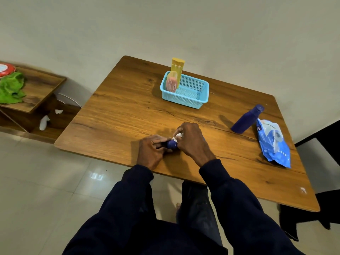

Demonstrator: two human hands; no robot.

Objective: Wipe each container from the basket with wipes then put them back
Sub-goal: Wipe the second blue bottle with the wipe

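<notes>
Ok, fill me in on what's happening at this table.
A person is cleaning containers at the wooden table. The left hand grips a small blue container near the front edge, while the right hand pinches a white wipe against its end. The light blue basket holds a yellow tube and a pink container at one end. A tall blue bottle stands outside the basket, next to the wipes pack.
</notes>
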